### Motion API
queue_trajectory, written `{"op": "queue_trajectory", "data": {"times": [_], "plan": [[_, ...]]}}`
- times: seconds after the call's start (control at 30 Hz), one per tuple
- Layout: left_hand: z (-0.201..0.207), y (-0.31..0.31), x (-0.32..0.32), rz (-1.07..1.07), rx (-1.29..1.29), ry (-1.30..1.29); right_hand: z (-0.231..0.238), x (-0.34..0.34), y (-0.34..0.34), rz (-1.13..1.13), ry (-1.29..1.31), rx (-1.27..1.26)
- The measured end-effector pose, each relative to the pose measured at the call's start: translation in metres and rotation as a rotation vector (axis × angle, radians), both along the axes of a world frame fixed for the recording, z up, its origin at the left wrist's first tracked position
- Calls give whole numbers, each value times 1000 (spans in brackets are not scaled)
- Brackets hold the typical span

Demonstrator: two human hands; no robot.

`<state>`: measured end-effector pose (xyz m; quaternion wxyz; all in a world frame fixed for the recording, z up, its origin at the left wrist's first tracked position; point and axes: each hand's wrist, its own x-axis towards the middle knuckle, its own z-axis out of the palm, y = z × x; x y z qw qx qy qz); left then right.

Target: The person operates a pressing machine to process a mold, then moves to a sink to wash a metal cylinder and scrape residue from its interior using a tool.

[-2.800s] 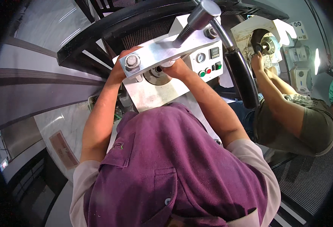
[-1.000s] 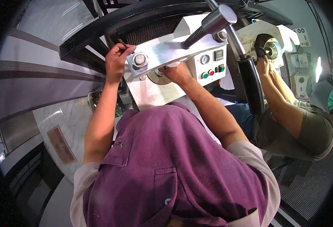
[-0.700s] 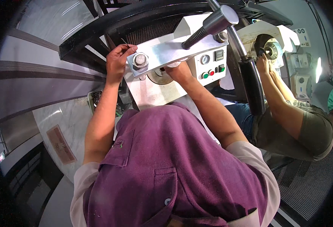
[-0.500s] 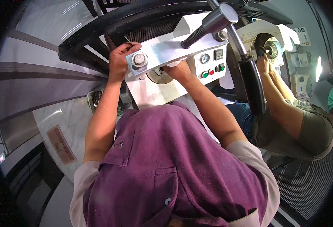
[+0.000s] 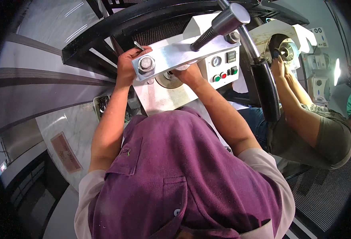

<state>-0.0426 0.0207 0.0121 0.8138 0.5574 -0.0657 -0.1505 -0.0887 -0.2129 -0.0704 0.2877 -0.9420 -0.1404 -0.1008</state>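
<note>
On the pinkish plate (image 5: 66,152) over the pale marbled surface (image 5: 50,123), out to the left and well apart from the hands, dark writing in short lines (blurred, so left unread). On the purple apron (image 5: 159,135), by the pocket at the wearer's left, a small green mark, too small to make out. On the white machine (image 5: 159,99), to the right of both hands, a panel with a round gauge (image 5: 216,61), a dark display (image 5: 231,55), a green button (image 5: 216,78) and a red button (image 5: 223,75); on gauge and display, markings too fine to read.

Spread apart, with part of the silvery bar (image 5: 169,58) between. With the left hand (image 5: 128,65), at the bar's left end beside the bolt (image 5: 146,63), closed on a slim metal tool (image 5: 139,45), showing only one end above the fingers, angled up and to the left. With the right hand (image 5: 188,75), reaching under the middle of the bar, near the round hub (image 5: 167,83); fingers partly hidden, so impossible to tell whether clamped on anything.

Above the bar, a threaded screw (image 5: 203,39) with a black handle (image 5: 266,91) slanting down at right. Farther right, at a second machine (image 5: 281,27), a co-worker's hands (image 5: 279,67).
</note>
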Motion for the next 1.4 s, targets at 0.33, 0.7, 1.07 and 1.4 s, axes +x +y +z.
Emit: {"op": "queue_trajectory", "data": {"times": [0.33, 0.7, 1.07, 1.4], "plan": [[-10, 9, -2, -1, 67, -49, 16, -6, 13, -12, 124, 67], [-10, 14, -2, -6, 19, -18, 20, 4, 21, -15, 0, -40], [-11, 14, -6, 18, 62, -60, 43, -27, 11, -126, 126, 242], [-26, 60, -30, 258, 124, -24, 81, -105, 3, -400, 685, 660]]}}
